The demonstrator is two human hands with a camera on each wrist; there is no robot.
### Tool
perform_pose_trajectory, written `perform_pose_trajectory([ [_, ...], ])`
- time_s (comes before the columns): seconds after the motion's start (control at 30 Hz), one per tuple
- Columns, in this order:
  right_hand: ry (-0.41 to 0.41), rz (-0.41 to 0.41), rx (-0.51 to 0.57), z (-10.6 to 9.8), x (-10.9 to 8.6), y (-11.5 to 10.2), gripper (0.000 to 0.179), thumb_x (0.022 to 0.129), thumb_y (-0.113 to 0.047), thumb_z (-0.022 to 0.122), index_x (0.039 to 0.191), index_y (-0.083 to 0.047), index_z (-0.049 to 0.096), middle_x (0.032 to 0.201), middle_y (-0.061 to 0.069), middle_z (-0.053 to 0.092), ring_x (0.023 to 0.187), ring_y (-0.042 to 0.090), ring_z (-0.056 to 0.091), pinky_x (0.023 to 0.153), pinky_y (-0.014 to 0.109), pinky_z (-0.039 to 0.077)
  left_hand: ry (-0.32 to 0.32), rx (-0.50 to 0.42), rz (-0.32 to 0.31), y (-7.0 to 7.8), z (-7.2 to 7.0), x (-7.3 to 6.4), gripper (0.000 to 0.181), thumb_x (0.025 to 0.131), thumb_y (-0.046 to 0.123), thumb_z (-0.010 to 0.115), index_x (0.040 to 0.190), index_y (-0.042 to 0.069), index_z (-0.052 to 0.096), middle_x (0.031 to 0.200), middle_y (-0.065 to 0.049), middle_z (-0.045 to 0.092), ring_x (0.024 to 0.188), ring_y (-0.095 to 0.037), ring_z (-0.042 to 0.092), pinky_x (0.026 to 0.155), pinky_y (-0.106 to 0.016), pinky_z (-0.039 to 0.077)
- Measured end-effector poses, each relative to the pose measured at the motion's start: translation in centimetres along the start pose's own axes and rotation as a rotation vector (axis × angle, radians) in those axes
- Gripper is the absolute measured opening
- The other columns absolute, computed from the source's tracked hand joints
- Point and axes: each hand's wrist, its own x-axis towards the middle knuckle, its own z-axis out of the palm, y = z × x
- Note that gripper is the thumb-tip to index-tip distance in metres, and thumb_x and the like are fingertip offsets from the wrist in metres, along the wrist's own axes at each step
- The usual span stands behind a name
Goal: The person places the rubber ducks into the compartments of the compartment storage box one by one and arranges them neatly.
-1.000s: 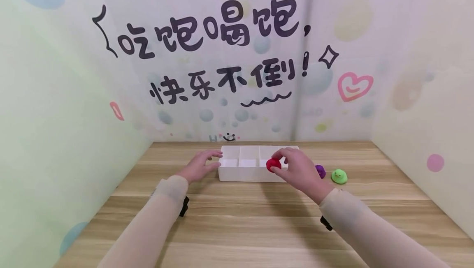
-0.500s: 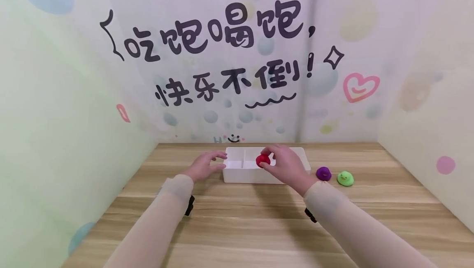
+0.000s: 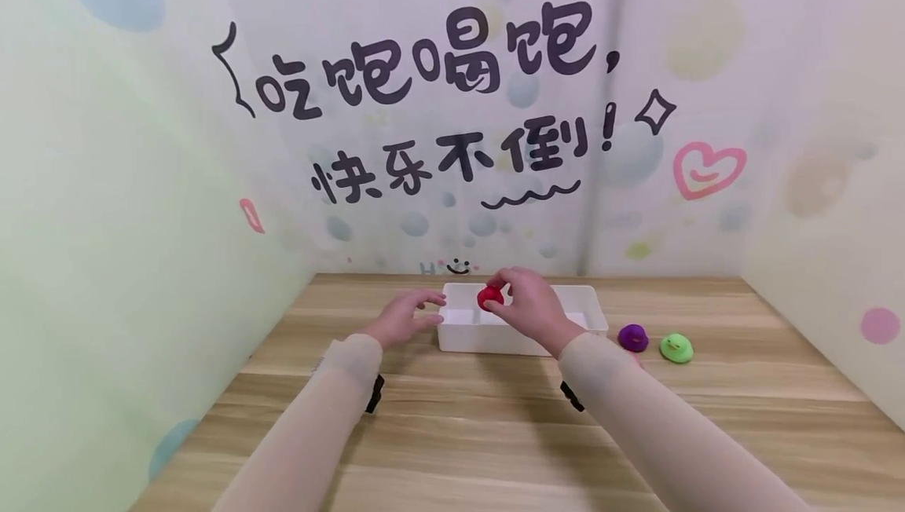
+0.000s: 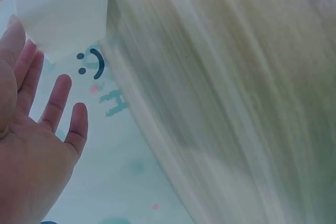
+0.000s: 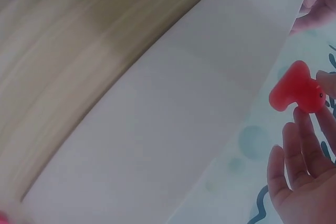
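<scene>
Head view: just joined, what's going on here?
A person pinches a red toy duck in the right hand, above the white box; it hasn't been let go. The left hand is at the box's left end, fingers relaxed; whether it touches is hard to tell. A purple duck and a green duck sit on the table, right of the box.

A smooth red toy duck [image 3: 490, 298] with a small dark eye is held by its head in the fingers [image 5: 306, 148] of the right hand [image 3: 532, 308], above the left half of a long white open-topped box [image 3: 488, 339] standing upright on the surface [image 3: 452, 433].
</scene>
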Motion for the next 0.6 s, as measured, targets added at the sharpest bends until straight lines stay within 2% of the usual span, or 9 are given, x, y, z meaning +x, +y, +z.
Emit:
perform_pose_trajectory([
  [0.23,0.005,-0.031,0.006,1.7,1.1,-0.2,0.028,0.089,-0.029,0.083,0.112,-0.016,0.073,0.106,0.001,0.071,0.102,0.025,0.062,0.087,0.039,0.058,-0.003,-0.007,0.010,-0.7,0.5,0.3,0.036,0.098,0.022,0.072,0.133,0.012,0.067,0.148,-0.006,0.060,0.129,-0.038,0.056,0.109,-0.054,0.047],
  [0.4,0.008,-0.068,-0.013,2.8,1.9,-0.6,0.029,0.089,-0.028,0.083,0.114,-0.016,0.073,0.110,0.002,0.071,0.102,0.023,0.062,0.088,0.038,0.059,0.008,-0.011,-0.001,-0.7,0.3,0.2,0.035,0.098,0.021,0.072,0.132,0.014,0.068,0.147,-0.006,0.061,0.129,-0.039,0.056,0.109,-0.054,0.047],
  [0.6,0.001,-0.101,-0.017,3.6,2.6,-1.0,0.029,0.089,-0.026,0.083,0.114,-0.016,0.072,0.106,0.003,0.070,0.103,0.028,0.064,0.088,0.038,0.059,0.007,0.000,0.007,-0.5,0.0,0.2,0.035,0.099,0.021,0.072,0.132,0.012,0.068,0.147,-0.007,0.061,0.129,-0.041,0.056,0.109,-0.055,0.047],
])
